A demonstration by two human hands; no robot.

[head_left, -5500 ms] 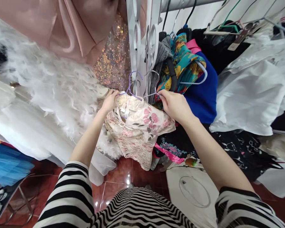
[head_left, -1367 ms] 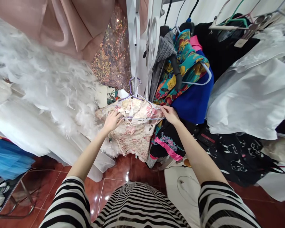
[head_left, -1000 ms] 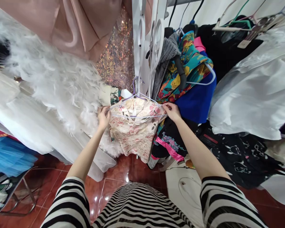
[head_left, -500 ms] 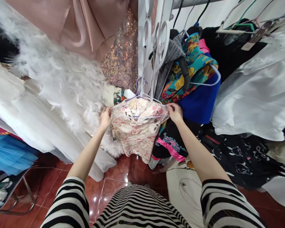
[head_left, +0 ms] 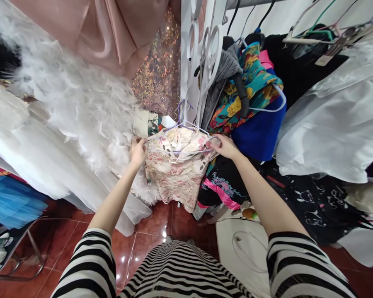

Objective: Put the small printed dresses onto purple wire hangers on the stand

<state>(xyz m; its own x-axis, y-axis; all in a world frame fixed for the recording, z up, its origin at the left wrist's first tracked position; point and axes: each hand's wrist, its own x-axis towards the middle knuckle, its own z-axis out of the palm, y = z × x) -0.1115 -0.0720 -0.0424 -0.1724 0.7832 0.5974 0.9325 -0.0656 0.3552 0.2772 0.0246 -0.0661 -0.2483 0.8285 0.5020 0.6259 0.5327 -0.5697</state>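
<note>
A cream and pink floral top (head_left: 175, 178) hangs in front of me on a pale hanger (head_left: 196, 125), and a second, purple hanger (head_left: 168, 128) shows right behind it. With its fingers closed, my left hand (head_left: 138, 153) pinches the top's left shoulder by the hanger's end. My right hand (head_left: 226, 146) grips the opposite shoulder, thumb and fingers over the fabric at the hanger's other end. The hooks of both hangers stand close together against the white frame. Part of the fingertips is hidden by cloth.
On the left hang a white feathered garment (head_left: 81, 91) and a blue tulle skirt (head_left: 14, 198). A white scrolled metal frame (head_left: 191, 62) rises behind the top. At right hang a teal floral garment (head_left: 236, 99) and a white satin one (head_left: 326, 124). A white lid-like surface (head_left: 236, 248) lies below.
My right hand has slid a little to the left along the top's shoulder, its fingers now further over the fabric. My left hand stays nearly in place.
</note>
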